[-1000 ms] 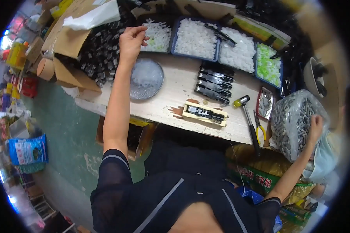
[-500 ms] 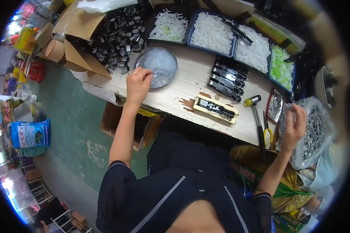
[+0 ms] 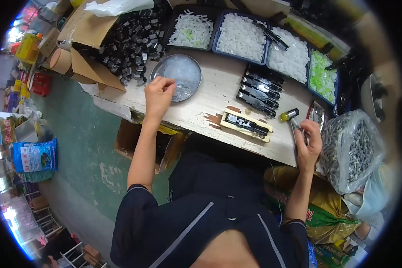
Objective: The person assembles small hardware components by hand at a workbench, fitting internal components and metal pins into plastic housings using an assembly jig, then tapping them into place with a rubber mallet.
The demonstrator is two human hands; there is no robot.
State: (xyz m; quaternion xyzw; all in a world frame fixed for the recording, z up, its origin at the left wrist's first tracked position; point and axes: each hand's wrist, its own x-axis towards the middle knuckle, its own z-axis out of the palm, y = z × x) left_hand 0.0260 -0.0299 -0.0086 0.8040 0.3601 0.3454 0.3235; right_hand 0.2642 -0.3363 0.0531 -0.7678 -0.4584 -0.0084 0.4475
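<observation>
My left hand [image 3: 160,99] is over the near edge of a round metal bowl [image 3: 199,85], thumb and fingers pinched together. Whatever they hold is too small to make out. The bowl holds clear, whitish small pieces. My right hand [image 3: 309,144] is curled beside the rubber-headed hammer [image 3: 290,115], covering most of its handle; what lies between the fingers cannot be made out. Between the hands, a black mechanism with metal parts [image 3: 248,124] lies in a cream-coloured holder [image 3: 264,137] near the table's front edge. Several black elongated parts [image 3: 259,91] lie in a row behind it.
Trays of white pieces [image 3: 241,38] and green pieces [image 3: 322,78] line the back. Black metal parts [image 3: 134,42] are heaped by a cardboard box [image 3: 96,67] at the left. A clear bag of small metal parts [image 3: 350,152] stands at the right.
My right hand has moved left from the bag of metal parts to the hammer, its fingers curling in and hiding the pliers. My left hand stays pinched near the bowl.
</observation>
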